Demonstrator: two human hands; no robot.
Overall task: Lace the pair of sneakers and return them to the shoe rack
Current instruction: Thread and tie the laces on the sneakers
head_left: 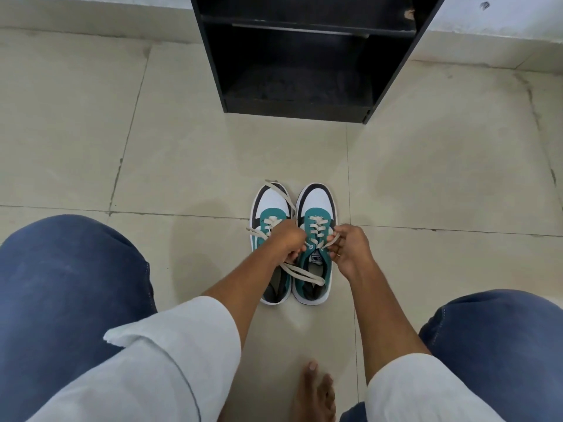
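Two teal, white and black sneakers stand side by side on the floor, toes pointing away from me. On the left sneaker (269, 205) loose beige lace ends trail over the toe. The right sneaker (316, 208) is crossed with beige lace (316, 228) up to its upper eyelets. My left hand (289, 242) pinches one lace end, which runs across the shoe openings towards the right heel. My right hand (350, 248) grips the other lace end beside the right sneaker's top eyelet. The black shoe rack (304, 56) stands beyond the shoes, its lower shelves bare.
Beige floor tiles (441, 178) surround the shoes. My knees in blue jeans (67, 278) frame both sides, and a bare foot (313, 391) rests on the floor near the bottom. A white wall base (91, 13) runs behind the rack.
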